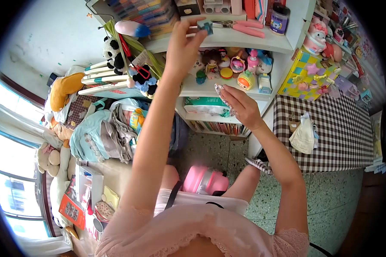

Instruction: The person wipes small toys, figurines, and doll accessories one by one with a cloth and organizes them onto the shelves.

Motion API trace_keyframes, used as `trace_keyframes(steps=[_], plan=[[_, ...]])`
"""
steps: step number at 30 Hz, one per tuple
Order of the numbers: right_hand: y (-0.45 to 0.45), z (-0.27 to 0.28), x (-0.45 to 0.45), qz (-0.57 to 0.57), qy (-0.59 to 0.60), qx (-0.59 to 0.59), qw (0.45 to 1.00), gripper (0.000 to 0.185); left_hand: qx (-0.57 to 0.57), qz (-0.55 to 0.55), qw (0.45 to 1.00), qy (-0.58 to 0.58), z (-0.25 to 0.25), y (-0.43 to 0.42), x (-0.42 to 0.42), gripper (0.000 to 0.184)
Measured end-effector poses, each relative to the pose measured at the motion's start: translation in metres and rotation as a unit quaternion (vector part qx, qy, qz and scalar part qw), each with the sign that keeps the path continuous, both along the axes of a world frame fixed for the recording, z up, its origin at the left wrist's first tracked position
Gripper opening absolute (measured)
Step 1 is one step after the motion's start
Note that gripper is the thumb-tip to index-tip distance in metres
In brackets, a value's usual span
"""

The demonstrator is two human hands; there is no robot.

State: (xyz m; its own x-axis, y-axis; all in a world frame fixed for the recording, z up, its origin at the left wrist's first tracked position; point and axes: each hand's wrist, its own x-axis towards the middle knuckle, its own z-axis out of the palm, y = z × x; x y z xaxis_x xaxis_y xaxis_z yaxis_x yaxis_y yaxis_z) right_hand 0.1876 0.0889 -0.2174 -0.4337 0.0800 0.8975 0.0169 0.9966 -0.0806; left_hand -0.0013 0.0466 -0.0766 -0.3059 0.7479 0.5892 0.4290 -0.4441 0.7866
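My left hand [183, 48] is raised to the upper shelf, its fingers closed on a small teal square piece [205, 27]; I cannot make out its exact kind. My right hand [244, 109] is lower and to the right, in front of the shelf of figurines, with a bunched patterned cloth [225, 99] in its fingers. Beside the teal piece, pink-handled pliers [248, 29] lie on the upper shelf. Below it stand several small figurines, among them a brown-haired doll [212, 62] and an orange-and-white toy [245, 80].
A purple-labelled jar [279, 20] stands at the upper shelf's right end. Clothes [101, 132] are piled at left, near a panda plush [112, 53]. A checkered tablecloth [330, 128] covers the table at right, with a cream cloth [303, 136] on it. A pink container [199, 179] is between my legs.
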Motion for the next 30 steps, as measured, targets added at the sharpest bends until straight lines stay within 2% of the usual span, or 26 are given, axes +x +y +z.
trace_keyframes(steps=[1, 2, 4, 5, 7, 9, 12, 14, 15, 17, 19, 21, 23, 25, 26, 28, 30], plan=[[0.000, -0.002, -0.001, -0.002, -0.004, 0.003, 1.000, 0.036, -0.006, 0.045, 0.996, 0.081, 0.013, 0.012, -0.008, 0.032], [0.001, -0.004, -0.001, -0.004, -0.009, 0.007, 1.000, 0.035, -0.005, 0.045, 0.996, 0.082, 0.013, 0.024, -0.017, 0.032], [0.003, -0.005, -0.001, -0.003, -0.013, 0.004, 1.000, 0.035, -0.014, 0.057, 0.980, 0.189, 0.011, 0.037, -0.026, 0.032], [0.004, -0.005, -0.001, -0.001, -0.019, -0.001, 1.000, 0.034, -0.014, 0.054, 0.980, 0.192, 0.008, 0.041, -0.030, 0.032], [0.002, -0.005, -0.001, 0.001, -0.011, -0.004, 1.000, 0.035, -0.094, 0.093, 0.967, 0.218, 0.006, 0.042, -0.028, 0.034], [0.003, -0.005, -0.002, 0.005, -0.006, -0.005, 1.000, 0.035, -0.102, 0.103, 0.964, 0.222, 0.006, 0.046, -0.027, 0.035], [0.003, -0.007, -0.002, -0.001, -0.013, -0.006, 1.000, 0.035, -0.058, 0.152, 0.951, 0.262, 0.005, 0.050, -0.026, 0.037], [0.004, -0.007, -0.002, -0.001, -0.017, -0.004, 1.000, 0.035, 0.021, 0.228, 0.914, 0.334, 0.004, 0.053, -0.021, 0.040], [0.004, -0.007, -0.001, -0.004, -0.017, -0.004, 1.000, 0.035, 0.022, 0.225, 0.915, 0.334, 0.008, 0.054, -0.015, 0.040], [0.005, -0.008, -0.001, -0.004, -0.028, 0.002, 1.000, 0.035, 0.141, 0.250, 0.822, 0.492, 0.015, 0.058, -0.001, 0.042], [0.004, -0.009, -0.002, -0.005, -0.030, -0.002, 1.000, 0.035, 0.127, 0.243, 0.804, 0.528, 0.013, 0.073, 0.010, 0.042], [0.004, -0.010, -0.001, -0.004, -0.036, -0.005, 0.999, 0.035, 0.125, 0.220, 0.731, 0.634, 0.013, 0.094, 0.015, 0.042], [0.004, -0.011, 0.000, 0.002, -0.055, -0.017, 0.998, 0.037, 0.097, 0.205, 0.743, 0.630, 0.012, 0.102, 0.019, 0.038], [0.005, -0.011, -0.001, 0.004, -0.051, -0.020, 0.998, 0.038, 0.005, 0.131, 0.747, 0.652, 0.018, 0.106, 0.021, 0.034], [0.004, -0.012, -0.001, 0.007, -0.048, -0.025, 0.998, 0.039, 0.008, 0.130, 0.745, 0.654, 0.018, 0.105, 0.021, 0.034], [0.005, -0.014, -0.001, 0.006, -0.052, -0.026, 0.998, 0.039, 0.033, 0.104, 0.785, 0.610, 0.015, 0.102, 0.018, 0.030], [0.005, -0.014, 0.000, 0.012, -0.059, -0.027, 0.998, 0.039, 0.045, 0.084, 0.794, 0.600, 0.015, 0.103, 0.017, 0.028]])
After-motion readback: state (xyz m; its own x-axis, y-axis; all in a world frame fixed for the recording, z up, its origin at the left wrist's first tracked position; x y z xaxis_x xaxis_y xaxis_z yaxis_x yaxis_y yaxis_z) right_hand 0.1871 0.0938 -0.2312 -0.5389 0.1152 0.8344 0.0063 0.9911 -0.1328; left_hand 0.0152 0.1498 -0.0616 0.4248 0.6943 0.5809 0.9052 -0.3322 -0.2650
